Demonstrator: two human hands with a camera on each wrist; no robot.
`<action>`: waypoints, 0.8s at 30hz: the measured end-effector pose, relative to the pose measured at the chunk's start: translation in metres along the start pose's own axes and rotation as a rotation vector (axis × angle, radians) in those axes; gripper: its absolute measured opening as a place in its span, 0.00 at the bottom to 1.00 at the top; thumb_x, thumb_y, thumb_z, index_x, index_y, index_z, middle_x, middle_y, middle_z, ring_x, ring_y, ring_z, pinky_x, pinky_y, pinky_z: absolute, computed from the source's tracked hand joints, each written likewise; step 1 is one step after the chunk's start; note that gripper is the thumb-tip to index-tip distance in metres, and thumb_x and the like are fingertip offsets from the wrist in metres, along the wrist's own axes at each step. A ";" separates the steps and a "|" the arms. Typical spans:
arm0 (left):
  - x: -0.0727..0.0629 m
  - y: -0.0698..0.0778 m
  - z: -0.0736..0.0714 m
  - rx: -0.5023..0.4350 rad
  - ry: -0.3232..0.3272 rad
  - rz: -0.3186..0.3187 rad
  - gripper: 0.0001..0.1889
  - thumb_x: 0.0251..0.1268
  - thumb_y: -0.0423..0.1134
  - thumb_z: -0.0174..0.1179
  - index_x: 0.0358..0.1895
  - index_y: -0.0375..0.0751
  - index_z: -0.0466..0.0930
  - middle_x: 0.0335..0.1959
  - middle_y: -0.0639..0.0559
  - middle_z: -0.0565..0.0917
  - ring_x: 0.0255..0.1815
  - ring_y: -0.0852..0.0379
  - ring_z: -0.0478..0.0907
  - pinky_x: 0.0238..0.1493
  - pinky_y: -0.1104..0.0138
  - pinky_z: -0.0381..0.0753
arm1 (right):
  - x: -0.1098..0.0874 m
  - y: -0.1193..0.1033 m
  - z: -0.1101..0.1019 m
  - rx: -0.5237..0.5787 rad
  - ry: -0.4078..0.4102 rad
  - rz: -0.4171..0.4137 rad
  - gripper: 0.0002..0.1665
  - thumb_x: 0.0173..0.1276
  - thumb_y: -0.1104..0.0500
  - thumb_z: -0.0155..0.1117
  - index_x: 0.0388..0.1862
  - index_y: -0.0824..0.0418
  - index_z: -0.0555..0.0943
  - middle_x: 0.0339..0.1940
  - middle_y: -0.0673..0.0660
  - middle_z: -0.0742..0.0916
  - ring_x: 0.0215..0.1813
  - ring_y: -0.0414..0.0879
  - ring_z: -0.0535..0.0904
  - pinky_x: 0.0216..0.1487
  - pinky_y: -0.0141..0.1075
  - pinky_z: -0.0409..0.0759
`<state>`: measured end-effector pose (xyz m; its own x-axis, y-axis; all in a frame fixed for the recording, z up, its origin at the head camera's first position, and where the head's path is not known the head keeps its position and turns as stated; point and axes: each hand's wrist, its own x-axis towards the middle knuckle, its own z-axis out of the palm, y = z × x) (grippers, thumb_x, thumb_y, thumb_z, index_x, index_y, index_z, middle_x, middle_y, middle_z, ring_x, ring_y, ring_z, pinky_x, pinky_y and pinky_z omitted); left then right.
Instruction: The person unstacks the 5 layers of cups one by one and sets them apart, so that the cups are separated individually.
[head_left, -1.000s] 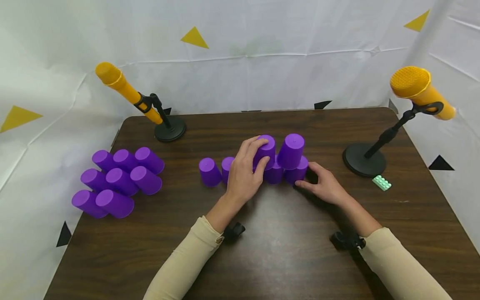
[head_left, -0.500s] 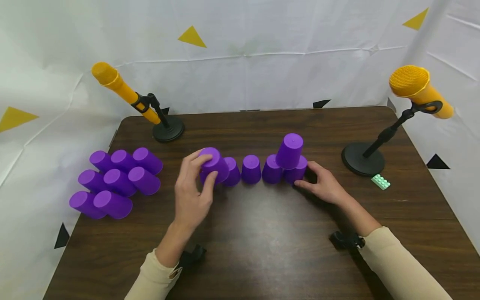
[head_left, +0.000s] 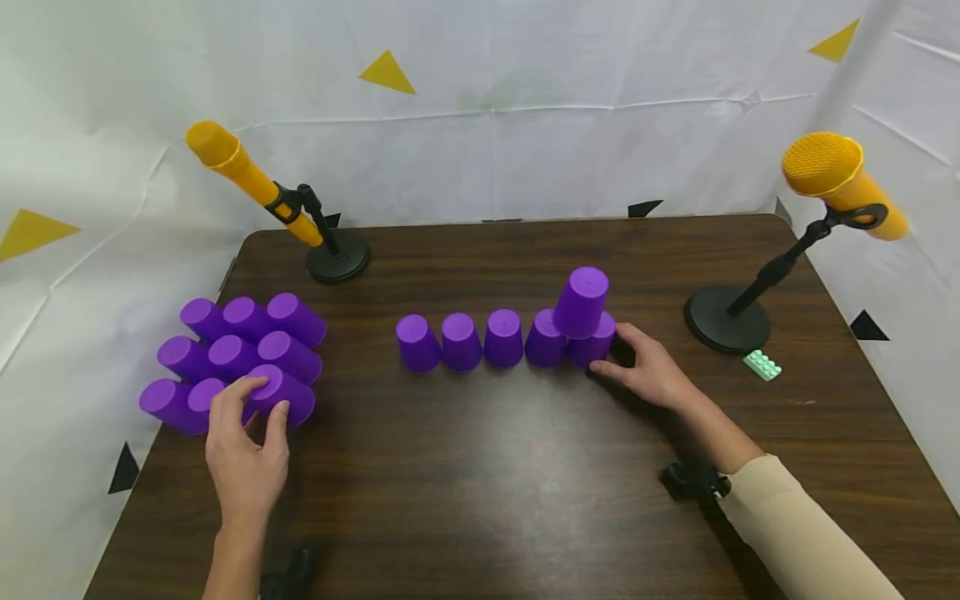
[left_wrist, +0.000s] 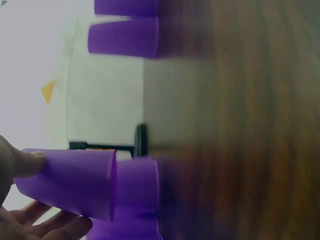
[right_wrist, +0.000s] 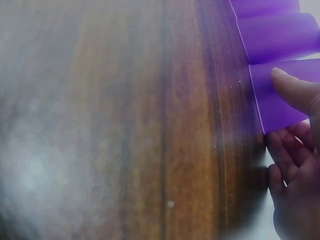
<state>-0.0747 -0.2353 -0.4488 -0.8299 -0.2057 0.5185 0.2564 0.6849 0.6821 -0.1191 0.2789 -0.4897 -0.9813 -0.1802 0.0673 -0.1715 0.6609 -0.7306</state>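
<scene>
My left hand (head_left: 247, 458) grips an upside-down purple cup (head_left: 291, 397) between thumb and fingers. In the left wrist view that held cup (left_wrist: 70, 180) tilts slightly above other cups and clear of the table. Beside it a cluster of purple cups (head_left: 182, 358) stands upside down at the table's left. A row of upside-down cups (head_left: 461, 343) runs across the middle. One more cup (head_left: 582, 302) sits on top of the two rightmost. My right hand (head_left: 652, 371) holds the row's end cup (head_left: 597, 346) with thumb in front and fingers at its far side.
A yellow microphone (head_left: 251, 179) on a black stand (head_left: 337, 257) is at the back left. Another yellow microphone (head_left: 825, 167) leans on its stand (head_left: 727, 321) at the right. A small mint-green toy brick (head_left: 762, 365) lies by that base. White sheeting (head_left: 487, 150) rises behind the table.
My left hand lifted a cup off the row's upper level and carried it left to the cluster. The right hand has stayed at the end cup.
</scene>
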 end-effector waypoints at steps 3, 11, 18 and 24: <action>-0.001 -0.009 -0.002 0.064 0.016 -0.005 0.20 0.58 0.26 0.68 0.54 0.36 0.79 0.52 0.42 0.79 0.53 0.52 0.75 0.49 0.82 0.70 | 0.000 -0.001 0.000 0.002 0.008 -0.004 0.35 0.62 0.55 0.73 0.65 0.66 0.72 0.60 0.65 0.79 0.66 0.61 0.70 0.66 0.58 0.64; -0.001 -0.020 -0.001 0.163 0.010 -0.032 0.19 0.53 0.25 0.70 0.49 0.36 0.79 0.47 0.40 0.81 0.47 0.45 0.76 0.44 0.60 0.70 | 0.001 -0.001 -0.001 -0.001 -0.007 0.002 0.36 0.63 0.54 0.73 0.67 0.65 0.71 0.61 0.64 0.79 0.67 0.60 0.69 0.66 0.58 0.64; -0.001 -0.023 -0.002 0.194 -0.003 -0.064 0.19 0.51 0.24 0.70 0.48 0.35 0.79 0.45 0.39 0.80 0.42 0.44 0.75 0.40 0.55 0.68 | 0.002 -0.001 -0.001 -0.004 -0.012 -0.005 0.36 0.63 0.54 0.73 0.66 0.66 0.71 0.61 0.65 0.79 0.67 0.61 0.70 0.66 0.58 0.64; -0.001 -0.023 -0.001 0.211 0.014 -0.051 0.19 0.51 0.24 0.70 0.47 0.35 0.78 0.45 0.39 0.79 0.41 0.44 0.74 0.38 0.58 0.67 | 0.001 0.000 -0.001 -0.001 -0.010 0.006 0.36 0.63 0.54 0.73 0.66 0.65 0.72 0.61 0.64 0.79 0.67 0.60 0.69 0.67 0.57 0.63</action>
<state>-0.0791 -0.2517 -0.4647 -0.8317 -0.2527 0.4944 0.1035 0.8042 0.5852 -0.1203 0.2791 -0.4893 -0.9814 -0.1834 0.0560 -0.1655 0.6629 -0.7301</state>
